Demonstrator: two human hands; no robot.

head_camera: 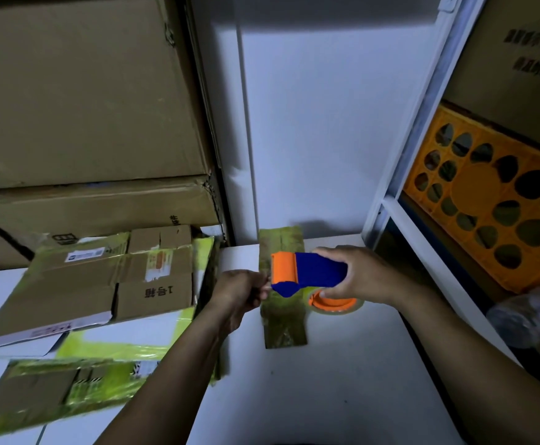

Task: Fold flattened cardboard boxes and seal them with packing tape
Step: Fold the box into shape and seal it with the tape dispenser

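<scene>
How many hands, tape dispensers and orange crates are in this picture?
Hands: 2, the left hand pinching at the dispenser's front, the right hand gripping its handle
Blue and orange tape dispenser: 1
On the shelf at right, orange crate: 1
Total: 4

On the counter (342,380), flattened boxes (79,284) piled at left before stacked cartons (85,91), a flat packet (283,329) at centre beneath the tape dispenser (310,273), a crate (493,200) shelved at right.
</scene>
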